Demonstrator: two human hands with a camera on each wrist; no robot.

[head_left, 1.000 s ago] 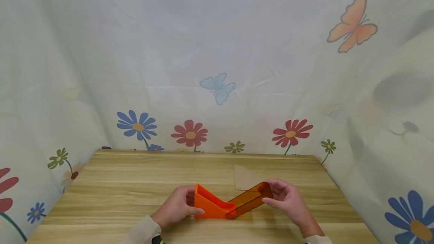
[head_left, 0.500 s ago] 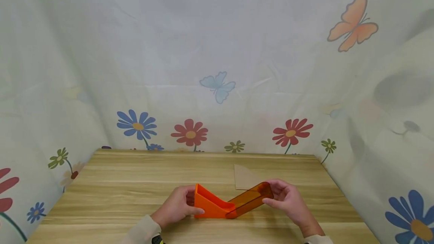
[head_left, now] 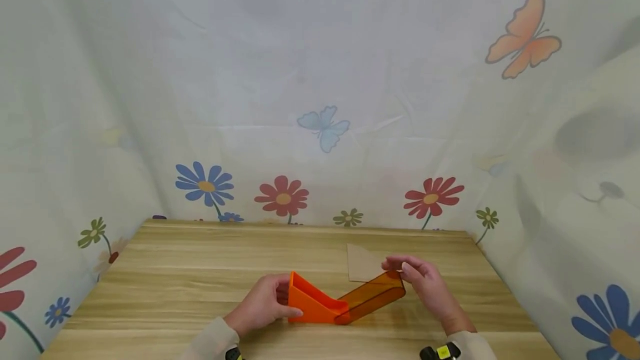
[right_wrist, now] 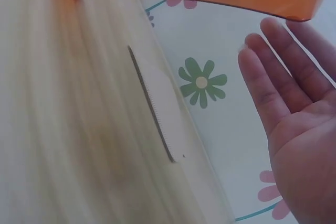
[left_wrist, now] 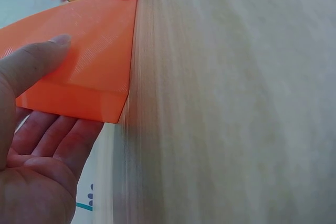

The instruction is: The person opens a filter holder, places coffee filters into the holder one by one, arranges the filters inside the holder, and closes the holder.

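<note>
An orange plastic case, its wedge-shaped base on the wooden table, has a see-through amber cover hinged at its right end. The cover is swung out, slanting up to the right. My left hand grips the base at its tall left end; in the left wrist view the thumb lies on the near side and the fingers are behind it. At the cover's raised end is my right hand. Its fingers are extended and do not grip the cover; whether a fingertip touches the cover I cannot tell.
A flat tan piece of cardboard lies on the table behind the cover, partly hidden by it. A white curtain printed with flowers and butterflies hangs round the table's back and sides.
My right hand has let go of the cover's end and lifted slightly, its fingers now above it. The cover keeps nearly the same slant. My left hand and the base stay put.
</note>
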